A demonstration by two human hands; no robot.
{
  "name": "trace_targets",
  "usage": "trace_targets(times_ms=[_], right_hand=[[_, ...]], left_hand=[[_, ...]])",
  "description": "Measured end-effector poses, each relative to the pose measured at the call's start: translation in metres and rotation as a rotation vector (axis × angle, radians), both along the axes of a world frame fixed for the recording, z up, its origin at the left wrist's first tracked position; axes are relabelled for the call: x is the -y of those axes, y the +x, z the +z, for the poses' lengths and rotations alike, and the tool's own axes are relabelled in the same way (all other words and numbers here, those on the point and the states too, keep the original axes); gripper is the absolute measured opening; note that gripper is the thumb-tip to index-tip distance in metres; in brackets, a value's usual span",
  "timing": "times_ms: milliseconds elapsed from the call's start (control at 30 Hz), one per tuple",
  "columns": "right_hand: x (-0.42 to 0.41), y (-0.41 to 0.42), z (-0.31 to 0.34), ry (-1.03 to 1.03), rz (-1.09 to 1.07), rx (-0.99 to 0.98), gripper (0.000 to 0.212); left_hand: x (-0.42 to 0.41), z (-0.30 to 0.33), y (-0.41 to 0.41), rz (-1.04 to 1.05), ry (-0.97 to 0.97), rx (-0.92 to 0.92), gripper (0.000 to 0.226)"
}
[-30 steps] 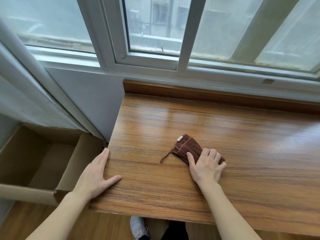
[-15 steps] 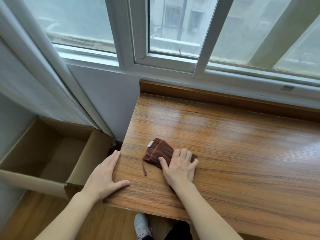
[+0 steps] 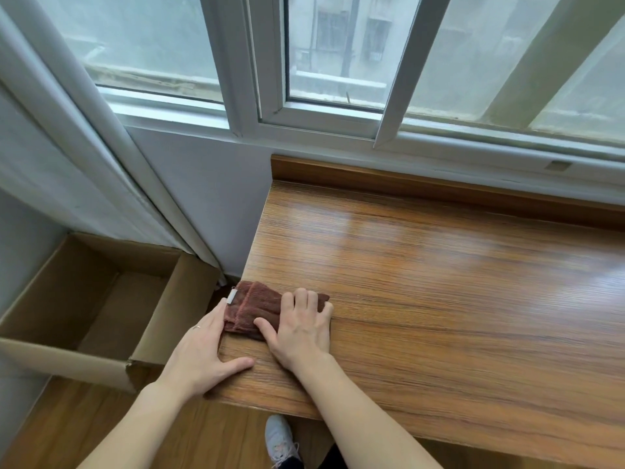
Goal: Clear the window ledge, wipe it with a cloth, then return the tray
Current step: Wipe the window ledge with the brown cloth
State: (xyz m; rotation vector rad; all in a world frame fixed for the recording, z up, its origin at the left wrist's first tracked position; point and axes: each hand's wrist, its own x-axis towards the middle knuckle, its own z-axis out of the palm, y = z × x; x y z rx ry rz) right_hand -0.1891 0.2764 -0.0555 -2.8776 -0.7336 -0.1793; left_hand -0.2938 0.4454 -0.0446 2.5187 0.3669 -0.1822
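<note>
Now one brown cloth (image 3: 252,308) lies under the flat, spread right hand (image 3: 301,328); the left hand (image 3: 203,353), also splayed, grips the ledge (image 3: 439,299) corner beside one cardboard box (image 3: 84,299).

The cloth (image 3: 252,308) under my right hand (image 3: 301,330) is a dark reddish brown with a small white tag at its left end. The ledge (image 3: 439,299) is warm orange-brown with fine dark grain lines. Left of it, the cardboard box (image 3: 101,299) is plain tan. The window frame (image 3: 257,96) is white, my shoe (image 3: 279,438) pale grey.
</note>
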Motion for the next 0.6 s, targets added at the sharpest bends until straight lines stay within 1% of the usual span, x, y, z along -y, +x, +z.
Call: trace_targets(times_ms=[233, 367, 600], right_hand=[[0.042, 0.013, 0.002, -0.028, -0.072, -0.025, 0.064], [0.088, 0.025, 0.002, -0.042, -0.129, -0.021, 0.063], [0.182, 0.046, 0.003, -0.073, -0.274, -0.013, 0.062]], left_hand=[[0.001, 0.010, 0.012, -0.053, 0.024, -0.035, 0.125], [0.007, 0.014, 0.015, -0.052, 0.015, -0.064, 0.123], [0.021, 0.018, 0.014, 0.008, 0.014, -0.090, 0.119]])
